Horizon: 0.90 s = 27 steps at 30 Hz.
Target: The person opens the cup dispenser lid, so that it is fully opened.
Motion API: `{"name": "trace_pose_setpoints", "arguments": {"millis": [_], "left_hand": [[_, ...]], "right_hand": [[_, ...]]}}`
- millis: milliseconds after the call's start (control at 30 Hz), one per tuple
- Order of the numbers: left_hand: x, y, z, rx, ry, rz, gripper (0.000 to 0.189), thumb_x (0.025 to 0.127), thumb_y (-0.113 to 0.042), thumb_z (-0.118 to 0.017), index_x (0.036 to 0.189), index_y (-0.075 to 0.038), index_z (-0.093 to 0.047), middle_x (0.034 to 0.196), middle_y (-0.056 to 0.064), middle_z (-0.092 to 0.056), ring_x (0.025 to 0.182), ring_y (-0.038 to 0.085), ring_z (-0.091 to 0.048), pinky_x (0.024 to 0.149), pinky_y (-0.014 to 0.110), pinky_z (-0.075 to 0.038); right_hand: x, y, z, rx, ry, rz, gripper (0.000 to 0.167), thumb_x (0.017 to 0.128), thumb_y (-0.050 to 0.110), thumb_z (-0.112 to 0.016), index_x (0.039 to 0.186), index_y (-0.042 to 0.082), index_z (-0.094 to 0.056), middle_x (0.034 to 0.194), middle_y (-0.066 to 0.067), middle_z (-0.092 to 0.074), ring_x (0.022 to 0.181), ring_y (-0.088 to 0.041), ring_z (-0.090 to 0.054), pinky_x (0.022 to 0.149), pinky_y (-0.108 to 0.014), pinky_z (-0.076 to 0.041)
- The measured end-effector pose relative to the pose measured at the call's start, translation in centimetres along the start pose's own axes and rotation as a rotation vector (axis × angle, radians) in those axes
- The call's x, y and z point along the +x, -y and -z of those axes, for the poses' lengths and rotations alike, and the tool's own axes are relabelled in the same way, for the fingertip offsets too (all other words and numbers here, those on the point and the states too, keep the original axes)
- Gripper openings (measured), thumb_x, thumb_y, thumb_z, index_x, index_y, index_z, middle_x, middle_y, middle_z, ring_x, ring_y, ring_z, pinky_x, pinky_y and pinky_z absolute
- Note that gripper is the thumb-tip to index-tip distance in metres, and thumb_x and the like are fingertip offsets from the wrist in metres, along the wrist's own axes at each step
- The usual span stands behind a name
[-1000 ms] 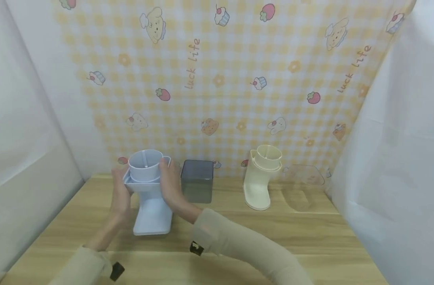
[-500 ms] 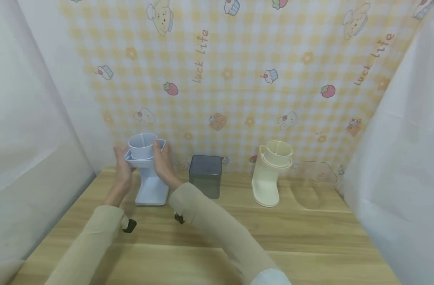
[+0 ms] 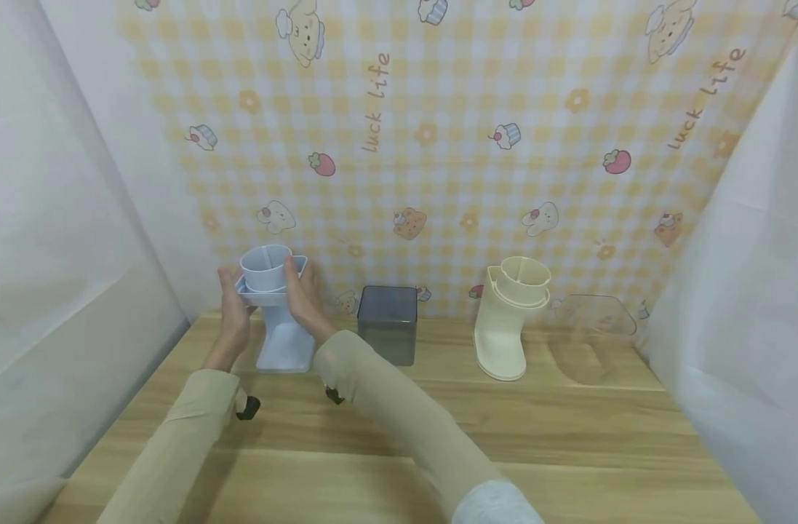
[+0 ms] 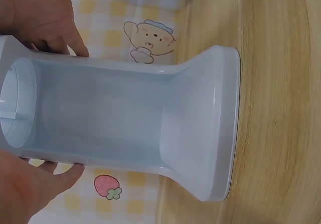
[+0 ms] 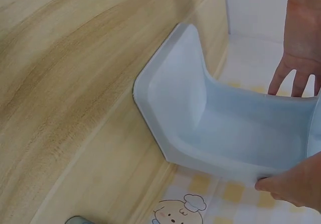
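Observation:
A pale blue plastic stand rises from a flat foot, which sits on the wooden tabletop near the back wall. At its top, a round open cup with an upright divider is set in a squared collar. My left hand grips the upper left side, and my right hand holds the upper right side. In the left wrist view, the stand lies between both hands, their fingertips wrapping behind its edges. The right wrist view shows the stand's column with the right thumb along its near edge.
Just right of the stand is a smoky grey, square see-through container. Farther right stands a similar cream stand, with a clear plastic container beside it. A patterned cloth hangs behind; white sheets close off both sides.
Both hands have moved the pale blue stand back toward the patterned cloth, mostly in the first half second. The head view has shifted slightly; the other containers have not moved on the table.

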<state>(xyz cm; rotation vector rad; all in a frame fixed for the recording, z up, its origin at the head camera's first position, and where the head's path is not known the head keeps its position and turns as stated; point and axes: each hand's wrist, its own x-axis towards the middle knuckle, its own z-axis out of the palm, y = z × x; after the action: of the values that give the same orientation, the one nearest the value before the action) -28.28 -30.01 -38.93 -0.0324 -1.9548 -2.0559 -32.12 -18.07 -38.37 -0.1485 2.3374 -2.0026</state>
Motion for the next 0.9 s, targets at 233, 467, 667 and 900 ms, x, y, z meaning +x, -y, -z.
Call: {"name": "trace_pose_setpoints", "arguments": {"millis": [233, 467, 667, 900], "left_hand": [[0.7, 0.8, -0.1, -0.004, -0.038, 0.018, 0.081, 0.101, -0.057, 0.005, 0.155, -0.011, -0.032, 0.120, -0.007, -0.059, 0.116, 0.009, -0.053, 0.119, 0.050, -0.026], [-0.7, 0.5, 1.4, 0.321, -0.071, -0.045, 0.069, 0.106, -0.050, -0.003, 0.160, -0.009, -0.012, 0.165, 0.017, -0.018, 0.152, 0.037, -0.018, 0.125, 0.053, -0.012], [-3.9, -0.4, 3.8, 0.650, -0.042, -0.250, 0.059, 0.109, -0.036, -0.018, 0.159, -0.005, -0.015, 0.163, 0.027, -0.017, 0.149, 0.049, -0.014, 0.123, 0.060, -0.008], [-8.7, 0.3, 4.0, 0.631, 0.067, -0.572, 0.065, 0.107, -0.047, -0.030, 0.154, -0.002, -0.033, 0.158, 0.027, -0.032, 0.150, 0.036, -0.024, 0.123, 0.032, -0.011]], "right_hand": [[0.3, -0.3, 0.4, -0.008, -0.018, 0.026, 0.078, 0.099, 0.068, -0.025, 0.156, 0.014, -0.026, 0.160, -0.010, -0.034, 0.147, -0.027, -0.035, 0.121, -0.043, -0.028], [-1.6, 0.7, 2.6, -0.045, 0.030, 0.080, 0.073, 0.101, 0.065, -0.029, 0.151, 0.012, -0.035, 0.148, -0.010, -0.047, 0.137, -0.026, -0.046, 0.116, -0.043, -0.036], [-5.0, 1.3, 7.5, -0.044, 0.208, 0.109, 0.074, 0.100, 0.063, -0.035, 0.158, 0.017, -0.026, 0.166, -0.003, -0.024, 0.152, -0.025, -0.024, 0.122, -0.051, -0.022], [-9.0, -0.1, 13.6, -0.130, 0.403, 0.139, 0.077, 0.102, 0.061, -0.029, 0.158, 0.009, -0.019, 0.166, -0.013, -0.017, 0.153, -0.032, -0.017, 0.122, -0.057, -0.018]]}}
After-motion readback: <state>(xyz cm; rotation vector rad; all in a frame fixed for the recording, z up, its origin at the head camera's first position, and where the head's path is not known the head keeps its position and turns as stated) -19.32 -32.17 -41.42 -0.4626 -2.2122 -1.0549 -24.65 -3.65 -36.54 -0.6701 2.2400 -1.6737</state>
